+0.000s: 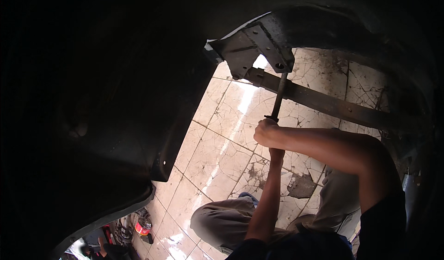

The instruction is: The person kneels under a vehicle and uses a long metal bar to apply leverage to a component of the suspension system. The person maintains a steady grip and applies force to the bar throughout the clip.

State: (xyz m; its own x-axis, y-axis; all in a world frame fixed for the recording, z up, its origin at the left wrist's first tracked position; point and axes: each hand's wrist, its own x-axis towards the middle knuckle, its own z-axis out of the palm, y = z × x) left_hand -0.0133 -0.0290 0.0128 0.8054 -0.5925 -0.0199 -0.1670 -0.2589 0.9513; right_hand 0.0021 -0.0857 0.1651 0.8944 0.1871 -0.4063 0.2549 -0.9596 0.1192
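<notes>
Both my hands are closed together around a dark metal rod (280, 95) with a small collar just above my grip. The fist of my right hand (265, 133) is on top, its forearm crossing from the right. Under it, my left hand (276, 152) is mostly hidden, its forearm rising from the lower edge. The rod's upper end meets the lower corner of a dark metal bracket (240, 49) with several holes; exactly how it sits there cannot be made out. A flat steel bar (323, 100), like a leaf spring, passes close by the rod.
Dark bodywork (115, 135) curves around the left and top, its edge hanging low. Below is a cracked tile floor (222, 139) with a broken patch (302, 186). At lower left are a red and yellow container (143, 227), some clutter, and another person's hand (101, 246).
</notes>
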